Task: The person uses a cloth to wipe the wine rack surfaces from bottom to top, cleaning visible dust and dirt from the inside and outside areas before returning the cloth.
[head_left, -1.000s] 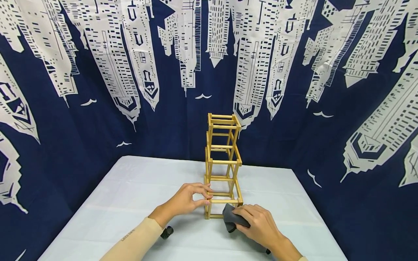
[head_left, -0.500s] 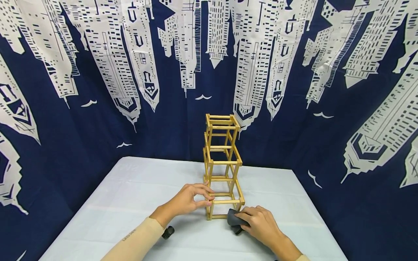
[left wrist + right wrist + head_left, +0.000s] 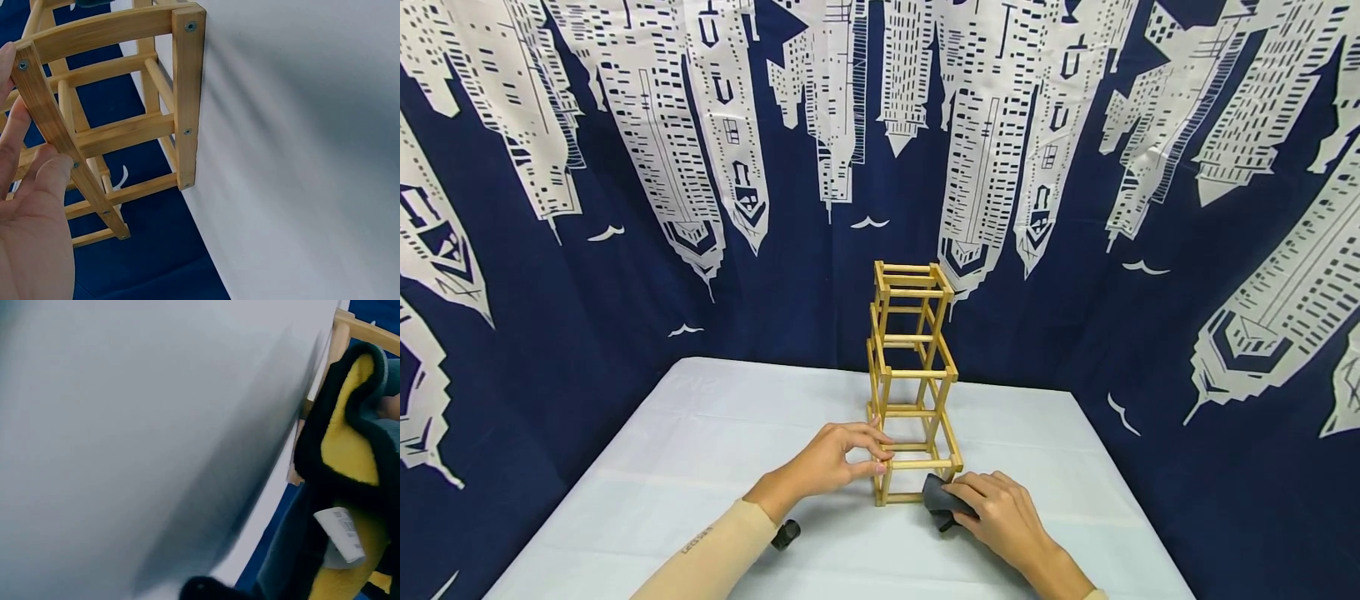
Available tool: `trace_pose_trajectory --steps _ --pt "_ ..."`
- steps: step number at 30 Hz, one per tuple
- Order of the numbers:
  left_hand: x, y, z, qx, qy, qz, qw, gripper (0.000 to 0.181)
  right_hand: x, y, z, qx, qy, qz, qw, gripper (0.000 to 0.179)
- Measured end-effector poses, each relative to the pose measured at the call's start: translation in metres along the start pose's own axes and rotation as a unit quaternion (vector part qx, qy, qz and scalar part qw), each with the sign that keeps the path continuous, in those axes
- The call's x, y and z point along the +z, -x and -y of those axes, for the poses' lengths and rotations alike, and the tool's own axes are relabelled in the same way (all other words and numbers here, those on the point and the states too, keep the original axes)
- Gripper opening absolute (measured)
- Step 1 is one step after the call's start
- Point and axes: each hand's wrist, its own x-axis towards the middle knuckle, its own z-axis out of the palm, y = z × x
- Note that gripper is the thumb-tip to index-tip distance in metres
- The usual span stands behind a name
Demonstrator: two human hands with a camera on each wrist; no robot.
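Observation:
A tiered wooden rack (image 3: 921, 464) of light bars stands upright on the white table, its narrowest part on top. My left hand (image 3: 831, 458) grips its front left post low down; in the left wrist view the thumb lies on one side of the slat (image 3: 47, 103) and the fingers reach round the other. At the lower right front corner, my right hand (image 3: 1000, 508) holds a folded grey cloth (image 3: 942, 497) against the post. The right wrist view shows the cloth's yellow underside (image 3: 350, 450), black edging and a white label (image 3: 340, 532). Most right fingers are hidden there.
Under the left forearm a small black cylindrical object (image 3: 786, 534) shows above the table (image 3: 760, 400). Behind the table hangs a navy curtain (image 3: 805, 292) printed with an upside-down white skyline. Screw heads (image 3: 190, 26) dot the rack's slats.
My right hand and the cloth have shifted slightly right along the rack's lower corner. The rack's base has turned or slid a little right, with my left hand still on it.

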Motion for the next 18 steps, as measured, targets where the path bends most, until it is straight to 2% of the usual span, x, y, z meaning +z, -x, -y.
trace_pose_trajectory --steps 5,10,11,15,16,18 --pt "0.000 0.000 -0.001 0.002 -0.010 0.002 0.9999 0.015 -0.006 -0.002 -0.005 -0.003 -0.026 -0.050 0.9984 0.069" --pt "-0.001 0.002 -0.001 0.006 -0.007 -0.001 1.0000 0.013 -0.016 -0.008 -0.009 -0.027 -0.060 -0.064 0.9958 0.069" --pt "-0.001 0.002 -0.001 0.009 -0.003 -0.002 1.0000 0.013 -0.018 -0.010 -0.009 -0.034 -0.071 -0.068 0.9946 0.067" --pt "-0.001 0.003 0.001 0.014 0.002 -0.005 0.9999 0.012 -0.029 -0.023 -0.010 -0.057 -0.098 -0.126 0.9856 0.031" --pt "-0.002 0.004 0.001 0.011 -0.002 -0.006 0.9999 0.012 -0.032 -0.027 -0.010 -0.055 -0.096 -0.139 0.9841 0.027" --pt "-0.002 0.005 0.000 0.001 -0.015 -0.010 0.9998 0.013 -0.037 -0.035 -0.009 -0.034 -0.082 -0.153 0.9842 0.033"
